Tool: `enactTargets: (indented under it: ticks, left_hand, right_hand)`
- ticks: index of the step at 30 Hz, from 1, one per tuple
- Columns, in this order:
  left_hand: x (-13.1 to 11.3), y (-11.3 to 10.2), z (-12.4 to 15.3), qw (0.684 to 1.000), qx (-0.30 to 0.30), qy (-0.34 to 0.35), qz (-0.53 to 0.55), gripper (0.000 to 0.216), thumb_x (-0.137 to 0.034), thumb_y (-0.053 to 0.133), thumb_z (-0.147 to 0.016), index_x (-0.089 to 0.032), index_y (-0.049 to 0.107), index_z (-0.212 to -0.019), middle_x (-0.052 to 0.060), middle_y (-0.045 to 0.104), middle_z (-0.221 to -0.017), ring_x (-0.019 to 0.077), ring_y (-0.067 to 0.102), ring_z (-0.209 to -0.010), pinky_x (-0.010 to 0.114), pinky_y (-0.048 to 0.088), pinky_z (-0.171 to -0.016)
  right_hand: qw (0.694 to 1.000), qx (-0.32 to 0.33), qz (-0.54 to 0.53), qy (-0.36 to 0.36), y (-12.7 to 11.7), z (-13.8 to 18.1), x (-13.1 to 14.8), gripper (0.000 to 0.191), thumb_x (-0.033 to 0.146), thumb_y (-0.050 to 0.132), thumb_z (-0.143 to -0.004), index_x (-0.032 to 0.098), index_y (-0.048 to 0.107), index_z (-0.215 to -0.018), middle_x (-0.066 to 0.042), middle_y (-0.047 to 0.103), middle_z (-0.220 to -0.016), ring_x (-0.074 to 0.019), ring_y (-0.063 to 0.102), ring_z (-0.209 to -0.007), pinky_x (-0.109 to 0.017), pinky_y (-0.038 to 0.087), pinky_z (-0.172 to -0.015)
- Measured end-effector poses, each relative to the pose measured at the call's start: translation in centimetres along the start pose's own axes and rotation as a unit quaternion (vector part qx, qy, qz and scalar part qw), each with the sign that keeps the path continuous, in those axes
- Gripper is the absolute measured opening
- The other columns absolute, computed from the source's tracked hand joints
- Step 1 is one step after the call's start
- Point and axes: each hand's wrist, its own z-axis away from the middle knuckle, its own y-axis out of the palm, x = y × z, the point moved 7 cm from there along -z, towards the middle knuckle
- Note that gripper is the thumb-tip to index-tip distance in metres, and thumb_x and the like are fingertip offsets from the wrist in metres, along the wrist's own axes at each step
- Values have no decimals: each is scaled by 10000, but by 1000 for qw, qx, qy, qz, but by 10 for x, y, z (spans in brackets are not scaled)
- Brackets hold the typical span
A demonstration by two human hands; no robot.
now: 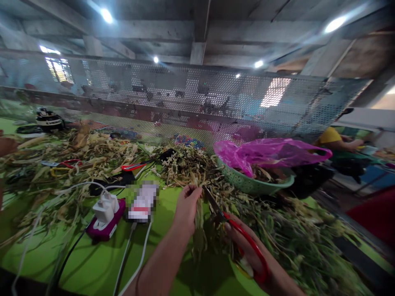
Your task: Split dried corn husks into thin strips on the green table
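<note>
My left hand (187,204) is closed around a bunch of dried plant stalks (199,224) that hangs down from its fingers over the green table (92,263). My right hand (247,248) grips red-handled scissors (237,230), its fingers through the loops. The dark blades point up and left and touch the stalks just beside my left thumb. Heaps of withered leaves and stems (293,238) lie around both hands.
A green basket (249,183) lined with a pink plastic bag (268,152) stands behind the scissors. A purple power strip with white chargers (106,216) and cables lies at left, more red scissors (132,166) beyond. A perforated metal screen (197,94) closes the back. Another person (336,142) sits at far right.
</note>
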Motion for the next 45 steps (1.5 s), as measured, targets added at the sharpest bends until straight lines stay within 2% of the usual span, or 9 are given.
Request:
enactTargets:
  ticks: [7, 12, 17, 20, 25, 33, 37, 40, 45]
  left_hand:
    - [-5, -1, -1, 999, 8, -8, 52, 342, -339, 816, -536, -184, 570, -714, -42, 582, -613, 108, 554, -554, 244, 431, -574]
    - [-12, -9, -4, 998, -23, -11, 49, 249, -304, 754, -616, -196, 578, -756, -32, 602, -659, 114, 563, -603, 238, 430, -583]
    - [-21, -7, -5, 1000, 0, 14, 26, 180, -254, 704, -661, -199, 562, -757, -29, 588, -674, 106, 540, -617, 215, 405, -567]
    - [-24, -5, -4, 1000, 9, 23, 4, 244, -278, 740, -633, -206, 564, -786, -37, 563, -675, 91, 523, -584, 195, 387, -526]
    - [-21, 3, -5, 998, 55, 22, 31, 333, -304, 790, -603, -225, 553, -824, -42, 592, -732, 109, 590, -645, 218, 453, -576]
    - [-15, 7, -4, 996, 85, 5, 20, 297, -296, 771, -631, -201, 559, -815, 9, 614, -807, 169, 630, -791, 279, 492, -667]
    - [-34, -15, -8, 992, -38, 92, -78, 281, -281, 733, -671, -207, 552, -872, 37, 603, -884, 177, 593, -826, 303, 473, -715]
    - [-68, -17, 3, 928, -99, 276, -231, 299, -260, 702, -713, -226, 578, -983, 55, 594, -1004, 205, 556, -981, 338, 429, -871]
    - [-58, 33, 25, 700, 111, 407, -576, 204, -248, 533, -868, -259, 645, -1038, 38, 625, -1156, 214, 466, -1193, 385, 290, -1041]
  right_hand:
    - [990, 22, 125, -57, -16, -26, 27, 492, 546, 617, -769, 257, 640, -1166, -78, 693, -1104, -311, 623, -1030, -377, 505, -885]
    - [875, -7, 472, -105, -44, -62, 26, 493, 339, 504, -832, 225, 511, -1312, -112, 684, -1107, -320, 642, -969, -415, 483, -829]
    - [799, -7, 586, -131, -52, -69, 33, 355, 276, 410, -880, 231, 644, -1144, -113, 687, -1089, -305, 658, -937, -401, 485, -780]
    - [838, -57, 514, -173, -43, -61, 62, 309, 347, 412, -908, 255, 669, -1054, -81, 693, -1083, -290, 644, -974, -398, 473, -828]
    - [960, 94, 209, -160, 12, -59, 74, 372, 439, 578, -837, 236, 609, -1147, -53, 674, -1133, -233, 625, -1028, -337, 473, -894]
    - [988, 84, 90, -93, 15, -68, 45, 243, 400, 617, -796, 168, 639, -864, -14, 656, -772, -169, 598, -712, -272, 468, -666]
    - [975, 15, 170, -145, -15, -69, 52, 217, 370, 592, -811, 177, 674, -866, -22, 675, -796, -189, 600, -767, -289, 452, -728]
    - [954, -8, 234, -188, -24, -68, 60, 219, 363, 566, -835, 193, 690, -895, -30, 697, -860, -207, 618, -831, -303, 445, -779]
    - [937, 5, 252, -241, -22, -62, 69, 196, 343, 560, -857, 220, 701, -915, -34, 692, -862, -203, 628, -811, -297, 462, -737]
